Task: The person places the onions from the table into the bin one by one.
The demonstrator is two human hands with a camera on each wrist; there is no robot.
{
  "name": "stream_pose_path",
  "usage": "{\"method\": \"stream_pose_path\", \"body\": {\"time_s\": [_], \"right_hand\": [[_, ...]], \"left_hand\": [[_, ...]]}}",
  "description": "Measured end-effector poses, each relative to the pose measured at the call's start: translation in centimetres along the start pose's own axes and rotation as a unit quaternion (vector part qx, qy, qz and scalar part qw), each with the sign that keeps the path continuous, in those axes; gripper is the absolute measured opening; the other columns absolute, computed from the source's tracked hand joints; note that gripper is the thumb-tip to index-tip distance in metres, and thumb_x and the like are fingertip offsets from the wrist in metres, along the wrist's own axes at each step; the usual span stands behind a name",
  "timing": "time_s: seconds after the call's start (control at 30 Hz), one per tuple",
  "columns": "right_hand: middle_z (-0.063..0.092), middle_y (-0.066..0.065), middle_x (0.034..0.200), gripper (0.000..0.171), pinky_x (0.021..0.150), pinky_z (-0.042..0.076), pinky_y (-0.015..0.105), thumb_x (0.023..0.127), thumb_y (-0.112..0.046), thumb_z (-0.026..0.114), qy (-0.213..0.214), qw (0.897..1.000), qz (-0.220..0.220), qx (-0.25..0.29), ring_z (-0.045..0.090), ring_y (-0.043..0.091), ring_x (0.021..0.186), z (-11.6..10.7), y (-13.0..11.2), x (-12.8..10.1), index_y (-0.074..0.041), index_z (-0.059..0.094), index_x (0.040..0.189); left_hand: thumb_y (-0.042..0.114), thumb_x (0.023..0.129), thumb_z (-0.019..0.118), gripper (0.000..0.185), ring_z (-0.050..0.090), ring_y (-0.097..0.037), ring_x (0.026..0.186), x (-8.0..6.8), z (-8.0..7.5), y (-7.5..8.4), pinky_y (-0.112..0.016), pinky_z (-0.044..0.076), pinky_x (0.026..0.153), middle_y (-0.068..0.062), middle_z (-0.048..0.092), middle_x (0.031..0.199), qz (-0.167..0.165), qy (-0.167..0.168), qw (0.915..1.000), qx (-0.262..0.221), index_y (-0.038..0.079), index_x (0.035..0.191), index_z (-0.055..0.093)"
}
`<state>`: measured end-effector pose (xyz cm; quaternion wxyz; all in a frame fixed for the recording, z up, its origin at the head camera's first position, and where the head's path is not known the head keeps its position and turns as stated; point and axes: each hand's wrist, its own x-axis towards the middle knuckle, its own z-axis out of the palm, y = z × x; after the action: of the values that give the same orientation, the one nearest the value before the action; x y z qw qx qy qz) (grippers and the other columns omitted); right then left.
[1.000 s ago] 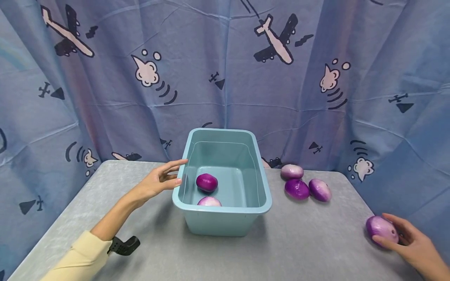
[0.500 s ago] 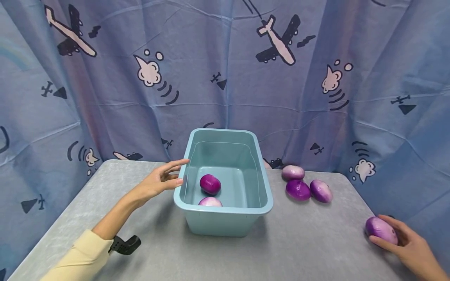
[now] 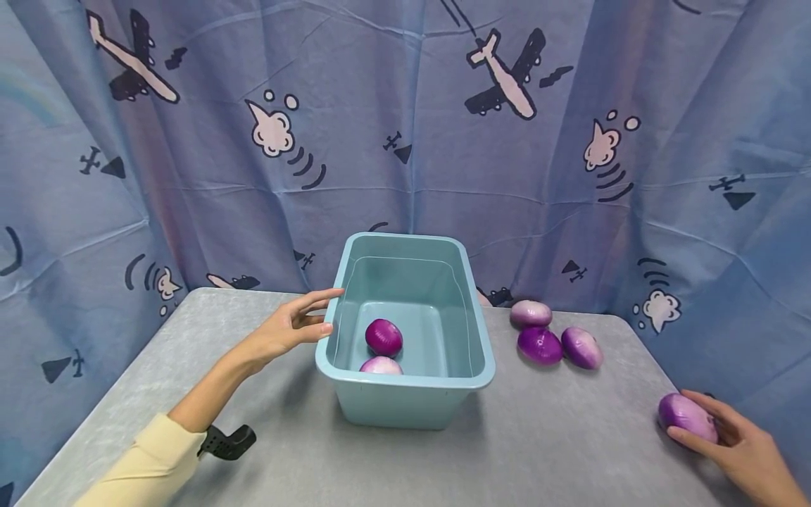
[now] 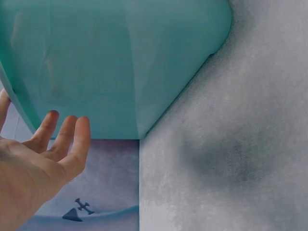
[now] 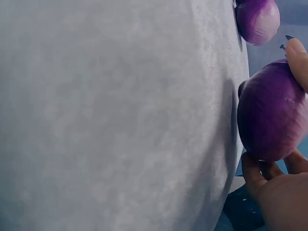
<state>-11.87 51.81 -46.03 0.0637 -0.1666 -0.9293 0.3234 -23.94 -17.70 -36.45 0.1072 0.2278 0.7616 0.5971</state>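
Note:
A pale blue plastic bin (image 3: 412, 381) stands on the table with two red onions inside, a dark purple onion (image 3: 383, 337) and a paler onion (image 3: 381, 365) partly hidden by the near wall. My left hand (image 3: 279, 334) touches the bin's left rim with its index fingertip and thumb, its fingers nearly straight. In the left wrist view, the other fingers (image 4: 65, 139) lie beside the outer wall. At the table's right side, my right hand (image 3: 750, 445) holds another red onion (image 3: 684, 417) between thumb and fingers. The right wrist view shows this onion (image 5: 272, 113) close up.
Three more red onions lie together right of the bin: a pale onion (image 3: 531, 314) at the back, a dark onion (image 3: 540, 346) and a two-toned onion (image 3: 581, 348). A blue curtain (image 3: 405, 141) hangs behind the grey table (image 3: 538, 443).
The dark onion in the bin has rolled slightly right and toward the near wall. My right hand has shifted a little left around its onion. My left hand stays at the rim.

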Motion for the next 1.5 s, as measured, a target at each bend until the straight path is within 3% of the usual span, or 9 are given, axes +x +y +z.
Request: {"method": "stream_pose_path", "body": {"time_s": [0.03,0.17,0.23,0.27,0.37,0.5,0.83,1.03,1.5], "right_hand": [[0.036,0.042,0.142,0.098,0.083,0.051,0.064,0.086,-0.055,0.077,0.001,1.0,-0.001,0.0,0.044,0.057,0.115,-0.1,-0.5,-0.1,0.007,0.037,0.15],[0.036,0.041,0.144,0.098,0.084,0.05,0.065,0.087,-0.055,0.076,0.004,1.0,-0.009,0.002,0.043,0.058,0.117,-0.4,-1.0,0.3,0.006,0.036,0.151],[0.036,0.04,0.144,0.097,0.078,0.058,0.05,0.087,-0.055,0.076,0.007,1.0,-0.018,0.006,0.044,0.056,0.116,-0.6,-1.4,0.5,0.005,0.036,0.152],[0.036,0.04,0.145,0.096,0.079,0.058,0.05,0.088,-0.054,0.076,0.009,1.0,-0.024,0.011,0.049,0.049,0.116,-0.6,-1.5,0.5,0.004,0.036,0.153],[0.039,0.036,0.143,0.089,0.064,0.055,0.02,0.087,-0.047,0.079,0.02,0.998,-0.048,0.024,0.057,0.013,0.103,-0.9,-3.0,0.2,-0.002,0.041,0.153],[0.04,0.031,0.144,0.082,0.061,0.047,0.011,0.088,-0.041,0.081,0.023,0.996,-0.078,0.041,0.043,-0.012,0.091,-1.2,-5.0,0.0,-0.01,0.044,0.154],[0.054,0.0,0.135,0.072,0.064,0.051,0.014,0.09,-0.029,0.081,0.005,0.986,-0.151,0.077,0.049,-0.017,0.093,-1.9,-9.7,1.2,-0.022,0.047,0.154],[0.054,-0.024,0.128,0.068,0.07,0.053,0.017,0.091,-0.013,0.079,-0.028,0.971,-0.206,0.121,0.055,-0.014,0.103,-2.0,-12.3,2.0,-0.02,0.05,0.152],[0.058,-0.014,0.131,0.064,0.079,0.053,0.017,0.092,-0.004,0.076,-0.06,0.947,-0.276,0.151,0.06,-0.003,0.109,-0.1,-17.8,3.4,-0.012,0.051,0.15]], "left_hand": [[0.028,0.096,0.072,0.061,0.048,-0.036,0.134,0.0,0.0,0.0,-0.051,0.047,0.101,-0.015,0.04,0.154,-0.001,0.001,1.0,-0.001,0.026,0.153,0.048],[0.029,0.096,0.072,0.062,0.048,-0.036,0.134,0.0,0.0,-0.1,-0.051,0.047,0.101,-0.015,0.039,0.154,-0.003,0.002,1.0,-0.004,0.027,0.152,0.049],[0.029,0.096,0.072,0.061,0.047,-0.037,0.135,0.0,0.0,-0.1,-0.051,0.047,0.101,-0.015,0.04,0.154,-0.003,0.002,1.0,-0.006,0.027,0.152,0.049],[0.029,0.096,0.072,0.061,0.047,-0.038,0.135,0.0,-0.1,-0.1,-0.051,0.047,0.102,-0.015,0.04,0.154,-0.003,0.001,1.0,-0.007,0.026,0.152,0.049],[0.029,0.096,0.072,0.061,0.046,-0.039,0.135,0.0,-0.1,-0.1,-0.051,0.047,0.101,-0.015,0.04,0.153,-0.001,0.0,1.0,-0.009,0.026,0.152,0.049],[0.028,0.096,0.072,0.062,0.047,-0.038,0.135,0.0,-0.1,-0.1,-0.051,0.047,0.101,-0.015,0.04,0.153,0.001,-0.002,0.9999,-0.011,0.024,0.153,0.048],[0.024,0.096,0.071,0.062,0.048,-0.037,0.134,0.1,-0.1,-0.1,-0.05,0.047,0.102,-0.015,0.042,0.152,0.01,-0.009,0.9998,-0.015,0.02,0.153,0.047],[0.026,0.096,0.071,0.061,0.046,-0.037,0.136,0.1,-0.1,-0.3,-0.051,0.046,0.102,-0.014,0.041,0.153,0.008,-0.007,0.9999,-0.013,0.023,0.153,0.048],[0.027,0.097,0.07,0.061,0.046,-0.037,0.136,0.1,0.0,-0.3,-0.052,0.046,0.102,-0.014,0.042,0.152,0.008,-0.004,0.9998,-0.015,0.023,0.153,0.047]]}}
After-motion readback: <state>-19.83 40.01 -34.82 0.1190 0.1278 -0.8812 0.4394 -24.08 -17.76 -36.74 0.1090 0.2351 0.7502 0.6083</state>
